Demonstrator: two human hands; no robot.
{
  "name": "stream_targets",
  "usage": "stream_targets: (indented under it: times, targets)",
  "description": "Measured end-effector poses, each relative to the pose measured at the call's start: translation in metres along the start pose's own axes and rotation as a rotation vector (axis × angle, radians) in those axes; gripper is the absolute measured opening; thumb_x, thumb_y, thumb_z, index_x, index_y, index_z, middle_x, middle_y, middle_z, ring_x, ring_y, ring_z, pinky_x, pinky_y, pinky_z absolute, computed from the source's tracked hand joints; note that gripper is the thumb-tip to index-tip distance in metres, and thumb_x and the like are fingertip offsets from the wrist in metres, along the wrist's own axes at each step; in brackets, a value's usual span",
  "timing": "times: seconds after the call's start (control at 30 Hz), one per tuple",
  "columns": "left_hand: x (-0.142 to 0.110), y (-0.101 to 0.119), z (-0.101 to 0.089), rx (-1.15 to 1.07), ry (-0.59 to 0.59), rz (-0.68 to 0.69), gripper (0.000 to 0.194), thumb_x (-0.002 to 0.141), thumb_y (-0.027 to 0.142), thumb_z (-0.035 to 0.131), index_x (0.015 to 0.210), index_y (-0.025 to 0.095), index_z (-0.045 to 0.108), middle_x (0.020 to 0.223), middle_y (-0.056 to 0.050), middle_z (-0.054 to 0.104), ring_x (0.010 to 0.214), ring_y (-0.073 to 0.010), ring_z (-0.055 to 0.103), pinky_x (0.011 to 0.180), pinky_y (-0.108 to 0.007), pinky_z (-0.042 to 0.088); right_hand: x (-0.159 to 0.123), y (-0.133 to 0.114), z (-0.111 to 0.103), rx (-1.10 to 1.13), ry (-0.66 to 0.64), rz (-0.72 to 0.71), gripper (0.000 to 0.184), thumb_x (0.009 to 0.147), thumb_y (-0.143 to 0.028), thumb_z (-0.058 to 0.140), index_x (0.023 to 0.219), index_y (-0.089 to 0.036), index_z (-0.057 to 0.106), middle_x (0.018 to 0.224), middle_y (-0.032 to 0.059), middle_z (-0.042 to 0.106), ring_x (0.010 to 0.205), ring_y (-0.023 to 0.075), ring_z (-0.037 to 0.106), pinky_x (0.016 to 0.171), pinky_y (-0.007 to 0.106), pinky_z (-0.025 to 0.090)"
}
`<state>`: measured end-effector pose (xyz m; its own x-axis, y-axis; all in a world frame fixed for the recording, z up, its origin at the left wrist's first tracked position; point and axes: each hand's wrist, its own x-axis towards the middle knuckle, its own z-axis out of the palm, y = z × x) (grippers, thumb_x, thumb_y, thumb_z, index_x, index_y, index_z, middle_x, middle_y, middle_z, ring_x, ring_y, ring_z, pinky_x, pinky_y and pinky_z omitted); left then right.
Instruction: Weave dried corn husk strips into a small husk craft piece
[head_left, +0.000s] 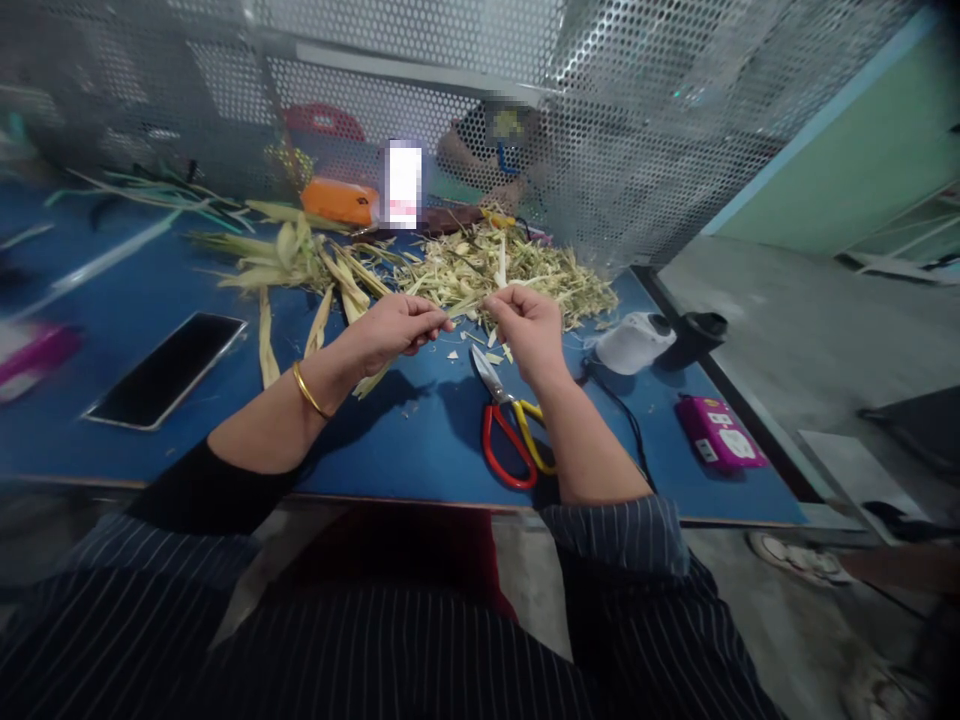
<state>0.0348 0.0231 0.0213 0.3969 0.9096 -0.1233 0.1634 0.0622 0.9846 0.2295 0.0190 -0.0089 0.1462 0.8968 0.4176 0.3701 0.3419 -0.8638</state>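
My left hand [397, 328] is closed in a pinch, a gold bangle on its wrist. Opposite it, my right hand [531, 325] pinches too. A thin pale strip of corn husk [466, 306] appears to run between the fingertips of both hands, above the table. Just beyond them lies a heap of shredded husk [540, 275]. Whole dry corn husks [289, 258] lie to the left of the heap. Scissors [510, 420] with one red and one yellow handle rest partly open on the table, beside my right forearm, which covers part of the yellow handle.
On the blue table [225, 440] lie a dark phone [169, 370], an orange packet [337, 203], a magenta packet [718, 433] and a white rounded object [634, 343]. A perforated metal screen [645, 130] stands along the back, with a person [472, 150] behind it.
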Motion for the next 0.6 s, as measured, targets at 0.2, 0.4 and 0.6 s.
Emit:
stream_targets:
  times: [0.2,0.4,0.6]
  targets:
    - [0.002,-0.001,-0.002,0.002,0.028,0.024,0.023,0.090,0.018,0.054,0.072,0.012,0.066,0.060,0.002,0.048,0.046,-0.0037,0.036,0.043,-0.018,0.024,0.000,0.001,0.001,-0.001,0.026,0.022,0.017,0.080,-0.031,0.063,0.067,-0.019,0.059,0.051,-0.0061,0.038,0.047,0.0081,0.034,0.050,0.025,0.027]
    - [0.004,0.000,-0.002,-0.012,0.050,0.009,0.022,0.088,0.017,0.056,0.069,0.012,0.065,0.059,0.001,0.048,0.047,-0.0046,0.037,0.043,-0.019,0.024,0.002,0.005,-0.001,-0.014,0.062,0.024,0.017,0.081,-0.031,0.060,0.068,-0.020,0.057,0.053,-0.0050,0.041,0.049,0.0088,0.036,0.050,0.025,0.028]
    - [0.008,-0.004,-0.009,0.273,0.092,0.138,0.019,0.084,0.021,0.055,0.072,0.014,0.068,0.058,0.001,0.052,0.047,-0.0076,0.038,0.046,-0.022,0.026,-0.002,-0.006,-0.007,-0.189,0.130,-0.128,0.023,0.087,-0.036,0.055,0.069,-0.021,0.054,0.056,-0.0035,0.041,0.053,0.0101,0.038,0.054,0.025,0.033]
